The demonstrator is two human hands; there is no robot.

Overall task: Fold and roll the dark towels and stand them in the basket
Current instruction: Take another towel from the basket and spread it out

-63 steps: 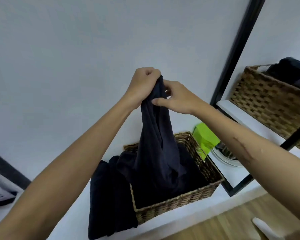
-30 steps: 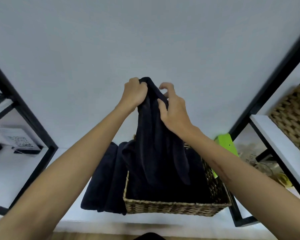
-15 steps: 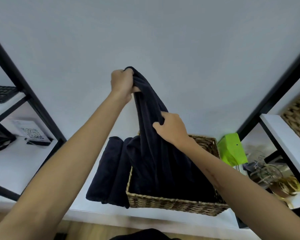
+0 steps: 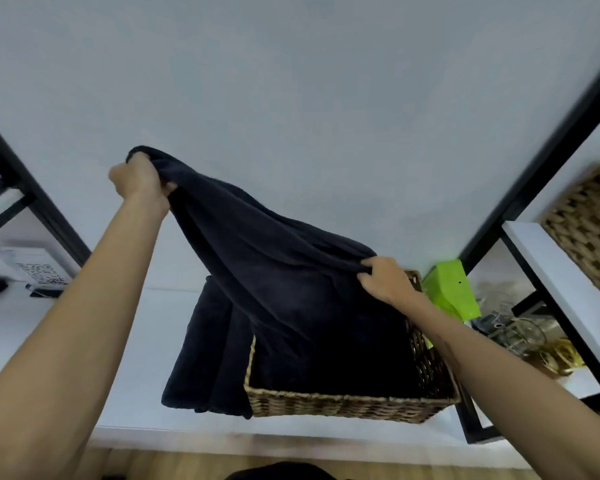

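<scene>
A dark towel (image 4: 274, 258) is stretched in the air between my two hands, its lower part hanging into the wicker basket (image 4: 343, 405). My left hand (image 4: 141, 180) grips one upper corner, raised high at the left. My right hand (image 4: 383, 278) grips the towel's edge lower down at the right, just above the basket's far rim. More dark towels (image 4: 208, 348) lie rolled or folded on the white shelf (image 4: 142, 341), against the basket's left side. The basket's inside is mostly hidden by the hanging towel.
Black shelf posts (image 4: 32, 199) rise at left and right. A bright green box (image 4: 452, 289) and glass jars (image 4: 520, 334) stand right of the basket. Another wicker basket (image 4: 589, 223) sits on the higher right shelf. A printed card (image 4: 40, 271) stands at the left.
My hands have moved apart: the left went up and left with its corner, the right slid down and right along the edge, so the bunched towel is now spread out.
</scene>
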